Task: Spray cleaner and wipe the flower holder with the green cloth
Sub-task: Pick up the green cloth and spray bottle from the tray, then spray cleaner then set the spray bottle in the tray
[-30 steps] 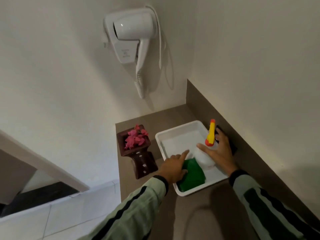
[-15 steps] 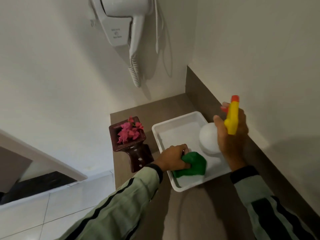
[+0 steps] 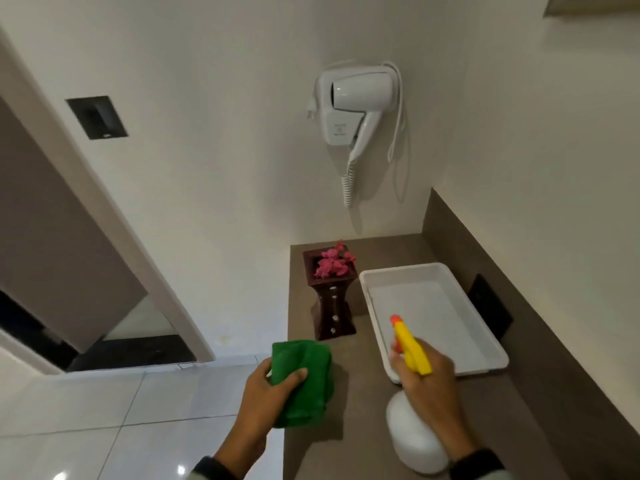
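While L hand (image 3: pixel 268 393) grips green cloth (image 3: pixel 304 379), R hand (image 3: pixel 429 382) clamps spray bottle (image 3: pixel 414 441) nr flower holder (image 3: pixel 330 292)

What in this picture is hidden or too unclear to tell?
Head view only:
- Spray bottle: the right hand covers its neck and trigger.
- Green cloth: partly under the left hand.
- Hair dryer label: too small to read.
- Both arms: cut off by the bottom edge.

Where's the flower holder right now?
In the head view the flower holder stands upright at the counter's left edge, just left of the white tray, below the wall hair dryer, beyond both hands, untouched.
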